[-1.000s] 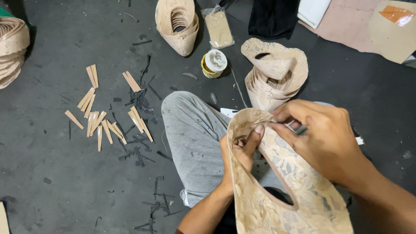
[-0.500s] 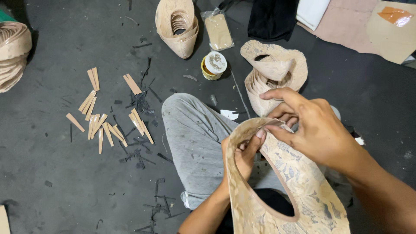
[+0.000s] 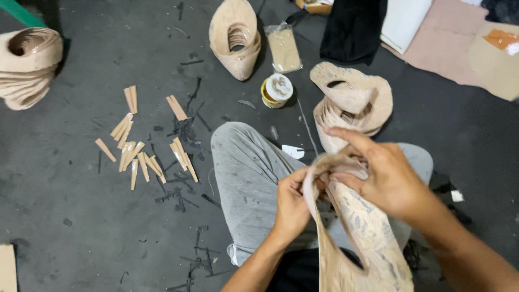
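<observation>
I hold a tan, mottled shoe-upper piece (image 3: 363,238) over my lap. My left hand (image 3: 292,203) pinches its left edge near the top. My right hand (image 3: 386,176) grips the folded top edge from the right, fingers curled over it. Just beyond my right knee a stack of similar tan uppers (image 3: 354,103) rests on the dark floor. My grey trouser legs lie under the piece.
A small round yellow tin (image 3: 277,90) and a clear packet (image 3: 284,50) lie ahead. Another stack of uppers (image 3: 235,35) stands beyond them, and a third (image 3: 27,65) at far left. Several tan wedge strips (image 3: 143,157) are scattered on the floor at left. Cardboard sheets (image 3: 459,48) lie at upper right.
My right hand has shifted from the piece's side to its top edge, folding it over. The left hand keeps its pinch. The thin tool seen in my right hand earlier is out of sight.
</observation>
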{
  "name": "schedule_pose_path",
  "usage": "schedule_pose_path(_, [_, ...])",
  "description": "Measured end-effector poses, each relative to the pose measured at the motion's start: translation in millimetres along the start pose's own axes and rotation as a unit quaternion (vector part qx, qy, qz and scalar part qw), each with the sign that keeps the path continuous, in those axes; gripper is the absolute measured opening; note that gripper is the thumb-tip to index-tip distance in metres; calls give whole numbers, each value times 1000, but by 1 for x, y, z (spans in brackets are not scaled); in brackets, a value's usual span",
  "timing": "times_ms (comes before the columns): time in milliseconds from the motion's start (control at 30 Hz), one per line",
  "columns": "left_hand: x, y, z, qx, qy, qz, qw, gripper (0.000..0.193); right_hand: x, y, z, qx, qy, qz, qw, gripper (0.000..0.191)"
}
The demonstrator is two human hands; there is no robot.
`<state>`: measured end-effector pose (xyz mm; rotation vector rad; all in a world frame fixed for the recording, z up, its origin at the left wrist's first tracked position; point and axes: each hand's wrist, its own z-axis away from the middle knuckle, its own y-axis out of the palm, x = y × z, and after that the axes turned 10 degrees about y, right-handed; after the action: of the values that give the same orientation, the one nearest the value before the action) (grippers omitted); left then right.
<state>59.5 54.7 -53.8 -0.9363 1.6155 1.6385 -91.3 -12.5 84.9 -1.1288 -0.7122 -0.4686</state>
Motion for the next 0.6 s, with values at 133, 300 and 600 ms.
schedule_pose_path(133, [1, -6, -2, 7, 50, -58, 997, 27, -3, 14, -2, -31, 25, -24, 999, 67])
schedule_pose_path(300, [-6, -7, -3, 7, 39, -90, 995, 19, -9, 16, 6, -42, 25, -71, 996, 70])
schedule_pose_path(600, [-26, -3, -12, 53, 92, -227, 968, 14, -23, 30, 16, -86, 123, -10, 989, 74])
